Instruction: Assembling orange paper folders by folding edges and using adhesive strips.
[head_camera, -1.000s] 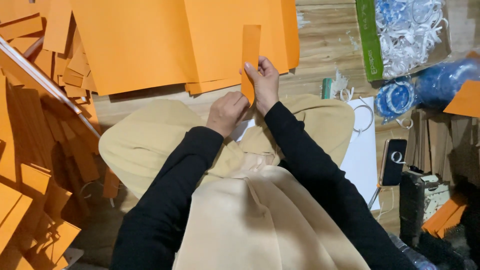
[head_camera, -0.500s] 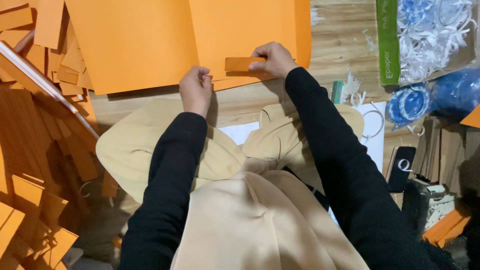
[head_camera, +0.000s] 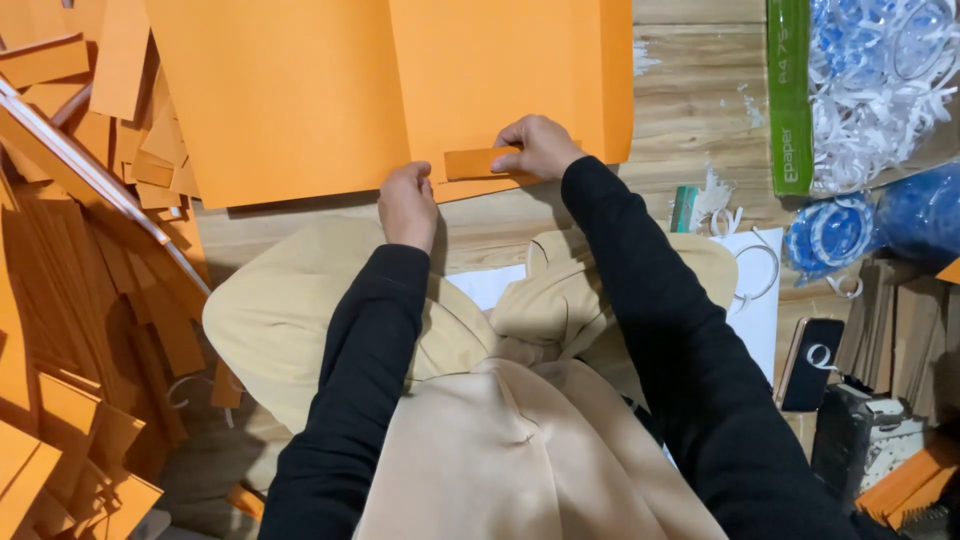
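Head view, only one I have. My right hand (head_camera: 540, 148) is curled down on a small orange paper strip (head_camera: 480, 163), fingers closed over its right end and pressing it flat; the strip lies level, across the bottom edge of a large orange sheet (head_camera: 500, 70). My left hand (head_camera: 407, 205) sits lower and to the left, knuckles up, fingers bent and resting at the lower edge of the sheet near a second large orange sheet (head_camera: 270, 95); can't tell whether it pinches anything, fingertips are hidden. Hands are near each other but not touching. Both sheets lie flat on a wooden floor (head_camera: 690, 110), overlapping side by side. Black sleeves (head_camera: 650, 300) run down to beige trousers (head_camera: 480, 440), knees folded. White paper (head_camera: 760, 300) shows under the right knee.

Left side: messy heap of orange offcuts (head_camera: 60, 300), stacked and tilted. Right side: green packet (head_camera: 790, 90) standing long-wise, just beside a clear bag of white rings (head_camera: 880, 70). Below that, blue plastic bag (head_camera: 920, 215). A dark phone (head_camera: 810, 362) lies near the right elbow, next to brown cardboard pieces (head_camera: 900, 320).
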